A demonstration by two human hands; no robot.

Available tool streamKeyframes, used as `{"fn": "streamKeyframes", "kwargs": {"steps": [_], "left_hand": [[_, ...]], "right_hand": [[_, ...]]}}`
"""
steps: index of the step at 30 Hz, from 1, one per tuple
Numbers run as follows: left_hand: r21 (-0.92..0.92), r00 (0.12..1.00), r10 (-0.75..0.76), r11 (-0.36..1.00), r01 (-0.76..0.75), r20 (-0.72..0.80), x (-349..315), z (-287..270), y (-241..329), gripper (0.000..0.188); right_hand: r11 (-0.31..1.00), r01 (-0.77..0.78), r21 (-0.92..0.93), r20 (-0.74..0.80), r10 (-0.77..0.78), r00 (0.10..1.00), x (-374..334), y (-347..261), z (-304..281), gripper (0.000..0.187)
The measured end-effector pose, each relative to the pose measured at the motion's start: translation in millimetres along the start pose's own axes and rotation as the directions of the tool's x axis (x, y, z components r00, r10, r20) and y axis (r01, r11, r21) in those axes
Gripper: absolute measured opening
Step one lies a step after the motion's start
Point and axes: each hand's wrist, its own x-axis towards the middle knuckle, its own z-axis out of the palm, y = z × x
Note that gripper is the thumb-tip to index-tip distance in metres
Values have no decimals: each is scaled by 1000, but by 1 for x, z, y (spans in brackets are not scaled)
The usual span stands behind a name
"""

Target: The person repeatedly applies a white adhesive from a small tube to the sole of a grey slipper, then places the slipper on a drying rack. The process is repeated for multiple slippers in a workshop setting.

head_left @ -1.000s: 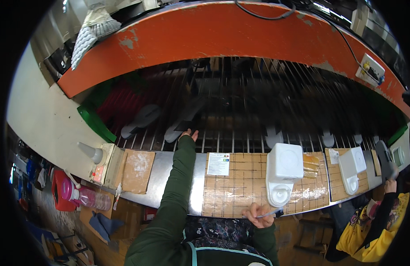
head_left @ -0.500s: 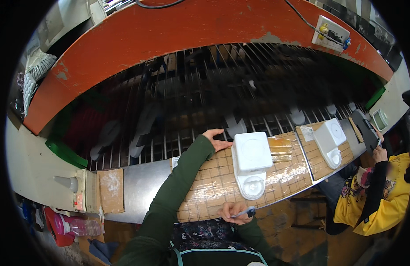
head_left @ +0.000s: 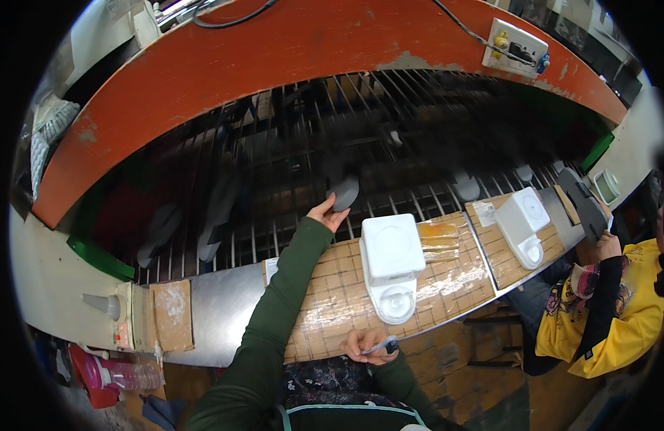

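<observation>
The rounded near end of an elongated grey shoe sole (head_left: 345, 192) is held between the thumb and fingers of the left hand (head_left: 327, 213), above the front of a rack of dark, parallel metal rods (head_left: 425, 197); its far end is lost in blur and shadow. A slim, pale-blue, stick-like tool (head_left: 379, 347) is pinched in the curled fingers of the right hand (head_left: 362, 345), at the near edge of a tan, glossy bench cover marked with dark grid lines (head_left: 332, 302). On this cover, to the right of the left hand, a white plastic dispenser with a block-shaped tank and a round cup (head_left: 393, 248) is stood upright, with a flat, shiny amber patch (head_left: 439, 241) just beside it. Two more grey soles (head_left: 218, 219) are seen on the rods to the left. A smeared piece of brown cardboard (head_left: 172, 316) is laid at the bench's left end. At the far right, a long, dark-grey flat piece (head_left: 583, 203) is held by another person in a yellow top (head_left: 623, 302)
</observation>
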Motion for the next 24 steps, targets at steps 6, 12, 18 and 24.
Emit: {"fn": "streamKeyframes", "kwargs": {"steps": [6, 12, 18, 24], "left_hand": [[-127, 838, -102, 972, 199, 536, -127, -36, 28, 31], [167, 901, 217, 940, -296, 375, -259, -58, 27, 45], [845, 431, 757, -293, -448, 491, -383, -61, 13, 41], [686, 694, 409, -707, -169, 592, -415, -84, -13, 43]], "right_hand": [[1000, 12, 5, 27, -12, 1000, 2, 1, -1, 21], [993, 43, -109, -194, -64, 979, -3, -16, 17, 17], [667, -150, -730, -560, -457, 691, -41, -78, 62, 20], [-297, -717, -631, -338, -727, 598, -31, -92, 83, 13]]}}
